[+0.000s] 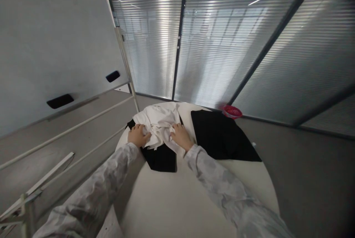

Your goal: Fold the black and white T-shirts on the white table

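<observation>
A crumpled white garment (162, 114) lies at the far side of the round white table (177, 201). Its exact kind cannot be made out. My left hand (138, 135) grips its left side, fingers curled into the fabric. On the other side, my right hand (181, 136) has its fingers closed on a fold of the same garment. Part of a black cloth (162, 159) sticks out from beneath the white fabric toward me. Another black cloth (222, 134) is spread flat on the table to the right of my right hand.
A red basket (232, 111) stands beyond the table's far right edge. Ribbed glass panels (216, 46) rise behind the table. To the left is a whiteboard (55, 46) on a metal frame, with black erasers (60, 101) at its lower edge.
</observation>
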Demonstrator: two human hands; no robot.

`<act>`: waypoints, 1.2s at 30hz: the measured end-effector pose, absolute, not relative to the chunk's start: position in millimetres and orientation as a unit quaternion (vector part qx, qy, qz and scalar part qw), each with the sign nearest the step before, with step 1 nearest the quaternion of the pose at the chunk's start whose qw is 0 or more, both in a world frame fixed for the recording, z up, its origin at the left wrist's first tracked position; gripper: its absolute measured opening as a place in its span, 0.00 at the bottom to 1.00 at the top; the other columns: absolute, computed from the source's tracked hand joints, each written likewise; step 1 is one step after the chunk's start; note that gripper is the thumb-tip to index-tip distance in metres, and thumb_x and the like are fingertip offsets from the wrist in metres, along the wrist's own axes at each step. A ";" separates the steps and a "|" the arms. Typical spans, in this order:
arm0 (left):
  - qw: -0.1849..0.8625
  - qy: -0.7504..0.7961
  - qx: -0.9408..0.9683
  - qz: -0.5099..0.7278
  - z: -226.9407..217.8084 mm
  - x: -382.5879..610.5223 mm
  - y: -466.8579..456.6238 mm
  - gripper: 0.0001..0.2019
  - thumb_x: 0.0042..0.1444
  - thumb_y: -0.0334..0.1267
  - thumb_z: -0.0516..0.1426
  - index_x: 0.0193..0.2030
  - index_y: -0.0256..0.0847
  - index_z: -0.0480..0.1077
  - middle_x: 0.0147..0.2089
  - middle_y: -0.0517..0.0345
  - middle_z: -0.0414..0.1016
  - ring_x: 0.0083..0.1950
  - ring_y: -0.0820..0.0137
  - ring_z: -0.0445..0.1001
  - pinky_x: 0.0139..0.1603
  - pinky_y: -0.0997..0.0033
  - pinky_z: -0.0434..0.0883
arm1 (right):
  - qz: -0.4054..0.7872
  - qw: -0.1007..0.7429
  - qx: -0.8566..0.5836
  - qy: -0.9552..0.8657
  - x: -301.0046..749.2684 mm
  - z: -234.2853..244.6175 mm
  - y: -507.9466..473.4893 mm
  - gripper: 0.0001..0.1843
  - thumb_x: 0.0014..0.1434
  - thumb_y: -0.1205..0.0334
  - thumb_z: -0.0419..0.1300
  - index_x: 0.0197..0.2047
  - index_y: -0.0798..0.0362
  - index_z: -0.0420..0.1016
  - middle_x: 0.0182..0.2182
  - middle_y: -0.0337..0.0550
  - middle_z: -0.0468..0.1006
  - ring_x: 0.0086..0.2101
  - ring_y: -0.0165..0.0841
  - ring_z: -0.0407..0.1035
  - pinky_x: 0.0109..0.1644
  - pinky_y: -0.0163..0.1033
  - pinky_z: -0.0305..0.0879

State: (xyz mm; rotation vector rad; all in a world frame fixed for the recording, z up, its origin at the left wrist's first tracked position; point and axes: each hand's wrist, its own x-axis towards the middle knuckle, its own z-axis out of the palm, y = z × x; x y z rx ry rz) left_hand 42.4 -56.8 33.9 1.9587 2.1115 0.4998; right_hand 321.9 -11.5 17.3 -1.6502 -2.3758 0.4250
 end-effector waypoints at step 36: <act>0.079 0.720 0.683 0.087 1.9 31.3 23.0 0.19 0.57 0.44 0.65 0.51 0.34 0.76 0.62 0.29 0.75 0.65 0.40 0.73 0.67 0.49 0.67 | 0.122 0.125 -0.547 -0.819 334.1 7.8 -29.7 0.31 0.66 0.48 0.67 0.66 0.55 0.71 0.65 0.58 0.74 0.63 0.51 0.67 0.67 0.47 0.61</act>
